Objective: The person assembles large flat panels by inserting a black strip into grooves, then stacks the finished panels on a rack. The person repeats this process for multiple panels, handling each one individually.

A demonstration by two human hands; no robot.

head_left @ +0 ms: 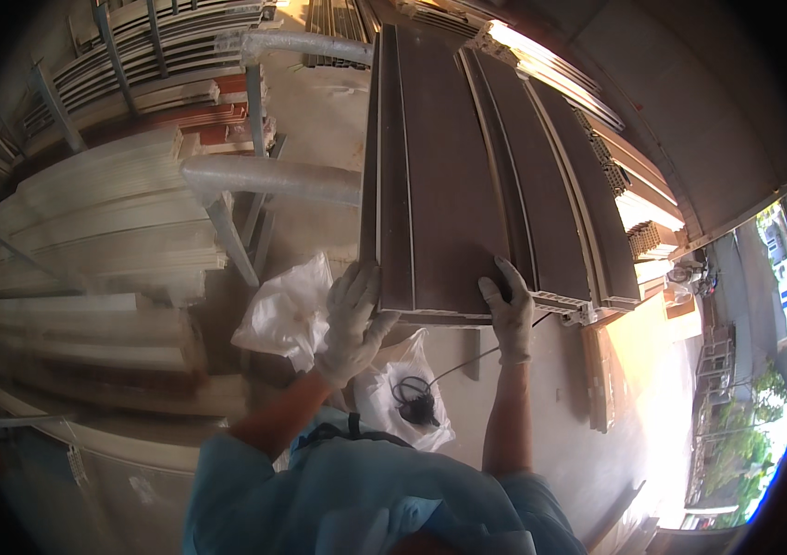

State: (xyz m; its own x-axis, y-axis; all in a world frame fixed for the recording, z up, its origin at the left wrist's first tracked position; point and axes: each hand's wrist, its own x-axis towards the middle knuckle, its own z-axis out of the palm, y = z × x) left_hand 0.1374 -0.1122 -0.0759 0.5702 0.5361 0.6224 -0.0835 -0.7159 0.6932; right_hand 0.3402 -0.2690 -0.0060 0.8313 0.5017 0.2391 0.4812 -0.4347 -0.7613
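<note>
Long dark brown panels [453,185] lie side by side in a stack in front of me, their near ends toward my body. My left hand [353,324], in a pale work glove, grips the near left corner of the leftmost panel, fingers along its side and thumb by the end. At the same panel's near right corner is my right hand [509,310], also gloved, with fingers on the top face and the palm against the end. The undersides of the panel and parts of the fingers are hidden.
Wrapped rack arms [273,176] reach toward the panels from the left. Pale boards [97,222] fill racks there. White sacks [287,310] sit below my hands, a black cable [415,402] on one. More profiles [638,203] are stacked at right, near a bright opening.
</note>
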